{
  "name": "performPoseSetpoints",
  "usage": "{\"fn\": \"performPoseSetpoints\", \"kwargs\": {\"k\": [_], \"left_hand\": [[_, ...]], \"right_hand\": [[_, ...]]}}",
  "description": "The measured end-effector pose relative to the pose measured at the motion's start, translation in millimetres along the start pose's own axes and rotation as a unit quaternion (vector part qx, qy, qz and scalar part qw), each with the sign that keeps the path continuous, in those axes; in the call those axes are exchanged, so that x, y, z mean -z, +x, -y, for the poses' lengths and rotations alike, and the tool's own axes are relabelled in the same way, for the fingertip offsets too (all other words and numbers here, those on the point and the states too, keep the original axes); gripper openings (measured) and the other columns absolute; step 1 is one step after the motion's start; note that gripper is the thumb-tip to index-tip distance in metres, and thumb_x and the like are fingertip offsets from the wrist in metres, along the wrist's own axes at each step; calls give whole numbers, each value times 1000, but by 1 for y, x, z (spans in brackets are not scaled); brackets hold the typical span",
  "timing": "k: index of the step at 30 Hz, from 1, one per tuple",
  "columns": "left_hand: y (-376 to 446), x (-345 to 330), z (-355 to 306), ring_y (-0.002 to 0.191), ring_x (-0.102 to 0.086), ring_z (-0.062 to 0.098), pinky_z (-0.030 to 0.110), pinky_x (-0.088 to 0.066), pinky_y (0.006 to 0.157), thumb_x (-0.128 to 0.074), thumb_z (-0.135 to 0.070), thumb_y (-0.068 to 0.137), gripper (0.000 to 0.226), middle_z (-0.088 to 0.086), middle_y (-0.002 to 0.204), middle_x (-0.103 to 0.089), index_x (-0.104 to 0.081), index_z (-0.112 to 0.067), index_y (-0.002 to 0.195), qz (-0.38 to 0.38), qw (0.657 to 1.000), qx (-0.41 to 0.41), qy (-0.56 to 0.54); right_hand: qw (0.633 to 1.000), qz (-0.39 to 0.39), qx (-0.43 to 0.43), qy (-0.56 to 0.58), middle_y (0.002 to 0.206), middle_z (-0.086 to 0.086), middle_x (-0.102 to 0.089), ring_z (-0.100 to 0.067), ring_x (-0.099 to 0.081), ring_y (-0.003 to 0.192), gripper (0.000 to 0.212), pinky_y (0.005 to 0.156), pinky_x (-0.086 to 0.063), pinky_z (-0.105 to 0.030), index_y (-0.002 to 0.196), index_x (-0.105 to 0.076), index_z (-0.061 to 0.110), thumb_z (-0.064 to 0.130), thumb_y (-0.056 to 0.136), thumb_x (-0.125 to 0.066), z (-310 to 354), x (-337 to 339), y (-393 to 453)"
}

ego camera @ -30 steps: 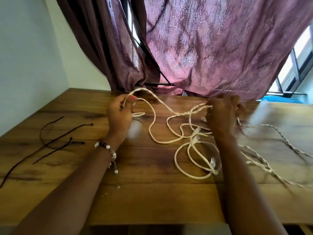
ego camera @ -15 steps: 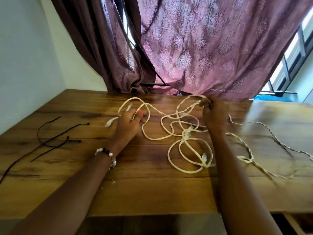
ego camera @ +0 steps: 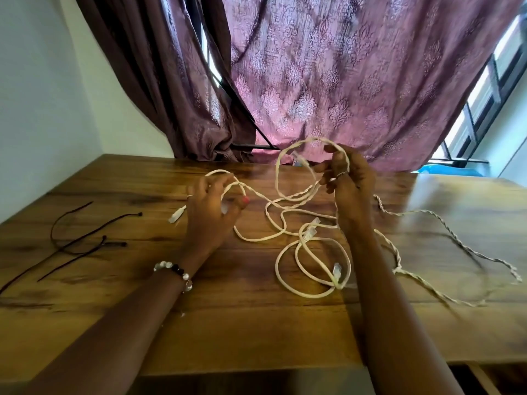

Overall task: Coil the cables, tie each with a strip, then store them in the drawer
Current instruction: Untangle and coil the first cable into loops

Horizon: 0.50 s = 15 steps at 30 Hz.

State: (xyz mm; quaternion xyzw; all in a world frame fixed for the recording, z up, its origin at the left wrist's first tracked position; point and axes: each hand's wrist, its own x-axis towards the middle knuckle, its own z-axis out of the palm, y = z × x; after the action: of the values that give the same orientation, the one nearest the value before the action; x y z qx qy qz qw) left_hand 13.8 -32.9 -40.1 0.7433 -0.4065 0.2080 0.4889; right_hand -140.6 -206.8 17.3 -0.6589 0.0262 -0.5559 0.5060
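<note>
A cream network cable point(ego camera: 288, 253) with clear plugs lies tangled in loose loops on the middle of the wooden table point(ego camera: 245, 332). My left hand point(ego camera: 212, 208) rests low over the table and grips one small loop of it; a plug end pokes out to its left. My right hand point(ego camera: 346, 178) is raised above the table and pinches a larger loop of the same cable, which hangs down to the tangle. A thin twisted white wire point(ego camera: 445, 232) trails over the right side of the table. Black tie strips point(ego camera: 85, 240) lie at the left.
A purple patterned curtain point(ego camera: 342, 81) hangs right behind the table's far edge. A white wall point(ego camera: 42, 95) borders the left. A barred window point(ego camera: 490, 89) is at the far right. The table's near edge runs across the bottom, with a dark gap below.
My right hand has lifted its loop higher and toward the curtain. My left hand has dropped from a raised grip down to the table, still holding a loop of the cable.
</note>
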Motion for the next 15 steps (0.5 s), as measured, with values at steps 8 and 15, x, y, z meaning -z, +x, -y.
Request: {"fn": "performPoseSetpoints", "kwargs": {"k": [8, 15], "left_hand": [[1, -3, -35, 103, -43, 18, 28, -33, 81, -48, -63, 84, 36, -2, 107, -58, -69, -39, 100, 9, 996, -56, -69], [11, 22, -33, 59, -56, 4, 15, -46, 58, -46, -4, 97, 19, -13, 60, -61, -65, -9, 93, -35, 952, -2, -305]], "right_hand": [[976, 195, -56, 78, 79, -13, -68, -23, -52, 61, 19, 51, -40, -29, 94, -72, 8, 22, 89, -61, 9, -15, -12], [918, 169, -3, -359, 68, 5, -68, 2, -53, 54, 19, 56, -44, -14, 90, -75, 12, 17, 73, -81, -6, 15, 2]]}}
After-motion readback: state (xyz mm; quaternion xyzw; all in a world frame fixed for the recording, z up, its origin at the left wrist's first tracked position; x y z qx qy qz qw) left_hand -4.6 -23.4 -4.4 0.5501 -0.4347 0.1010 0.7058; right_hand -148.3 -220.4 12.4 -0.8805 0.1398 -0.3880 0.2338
